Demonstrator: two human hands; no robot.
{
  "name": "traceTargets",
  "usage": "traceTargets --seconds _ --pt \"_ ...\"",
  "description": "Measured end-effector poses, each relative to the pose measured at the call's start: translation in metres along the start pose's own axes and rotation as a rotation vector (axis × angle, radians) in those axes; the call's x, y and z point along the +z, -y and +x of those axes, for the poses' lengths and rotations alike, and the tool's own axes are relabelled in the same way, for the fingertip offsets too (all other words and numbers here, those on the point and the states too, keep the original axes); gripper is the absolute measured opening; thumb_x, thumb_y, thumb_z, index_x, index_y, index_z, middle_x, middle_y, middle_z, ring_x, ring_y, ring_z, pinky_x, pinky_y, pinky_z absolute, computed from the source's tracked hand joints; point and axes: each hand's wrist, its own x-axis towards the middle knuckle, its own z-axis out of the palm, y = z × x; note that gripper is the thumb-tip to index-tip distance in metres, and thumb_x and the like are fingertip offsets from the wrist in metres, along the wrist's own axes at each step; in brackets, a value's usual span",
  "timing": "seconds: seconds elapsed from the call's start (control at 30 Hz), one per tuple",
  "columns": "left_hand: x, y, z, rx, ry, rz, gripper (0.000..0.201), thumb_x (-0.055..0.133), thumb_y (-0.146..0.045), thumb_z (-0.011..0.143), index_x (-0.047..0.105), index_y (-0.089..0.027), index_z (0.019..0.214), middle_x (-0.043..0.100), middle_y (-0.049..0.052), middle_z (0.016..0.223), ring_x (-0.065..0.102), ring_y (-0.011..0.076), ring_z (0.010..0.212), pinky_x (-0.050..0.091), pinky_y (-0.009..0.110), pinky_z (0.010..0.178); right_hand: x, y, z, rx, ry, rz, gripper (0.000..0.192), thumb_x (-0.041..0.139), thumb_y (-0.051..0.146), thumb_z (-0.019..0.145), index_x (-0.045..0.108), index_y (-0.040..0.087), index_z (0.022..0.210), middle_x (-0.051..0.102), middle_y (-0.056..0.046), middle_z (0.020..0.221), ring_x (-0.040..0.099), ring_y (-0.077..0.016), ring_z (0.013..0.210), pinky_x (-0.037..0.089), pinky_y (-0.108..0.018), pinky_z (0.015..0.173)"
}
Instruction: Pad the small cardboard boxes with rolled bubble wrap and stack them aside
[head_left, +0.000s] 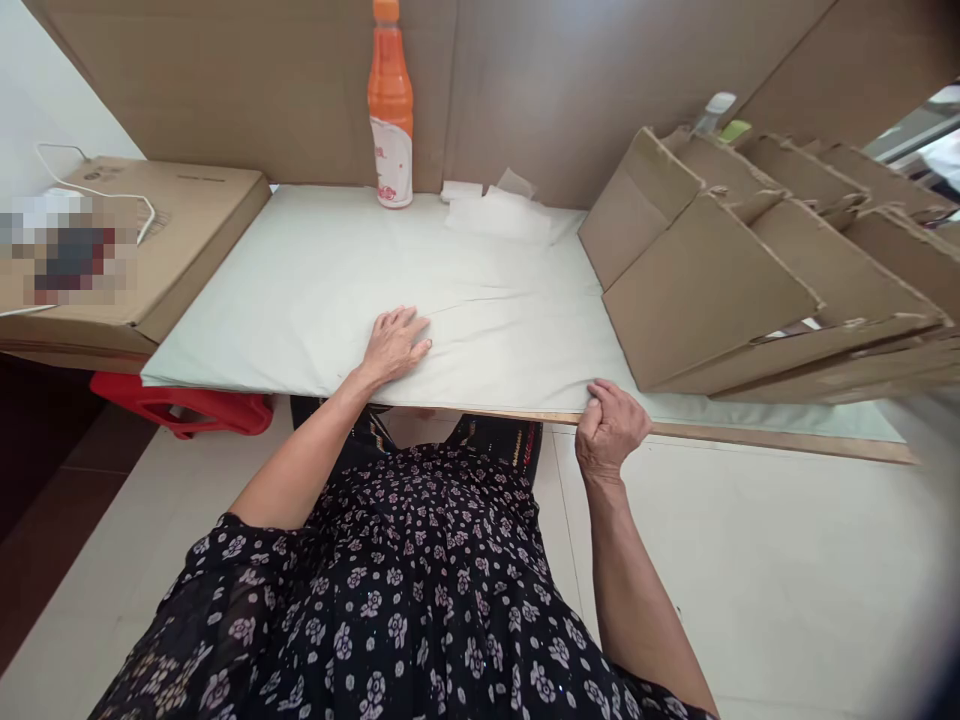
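A pale green cloth (322,260) covers the tabletop, with a few creases near its middle. My left hand (396,345) lies palm down on this cloth, its fingers stretched out and slightly apart. At the front of the table, my right hand (611,430) is closed around the cloth-covered table edge (735,437), thumb near the top and fingers curled. Whether it pinches the cloth alone or the board too is partly hidden by the hand. Bare wood shows under the cloth along the front edge.
An orange bottle (390,110) stands at the back, beside white paper pieces (499,212). Cardboard dividers (705,290) fill the right side. A flat cardboard box (202,200) with a white cable sits left, above a red stool (217,405). Cardboard panels (300,90) rise behind.
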Motion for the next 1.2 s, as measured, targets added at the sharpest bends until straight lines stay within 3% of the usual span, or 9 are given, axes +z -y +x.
traceTargets --seconds 1.2 --pt "0.001 0.016 0.004 -0.021 -0.093 -0.095 0.037 0.055 -0.031 0.088 0.068 -0.021 0.122 0.062 0.009 0.145 0.053 0.0268 0.136 0.036 0.043 0.120 0.002 0.005 -0.001 0.059 0.091 -0.035 0.033 0.042 0.021 0.094 0.070 0.021 0.110 0.072 -0.009 0.124 0.059 -0.0271 0.120 0.034 -0.047 0.106"
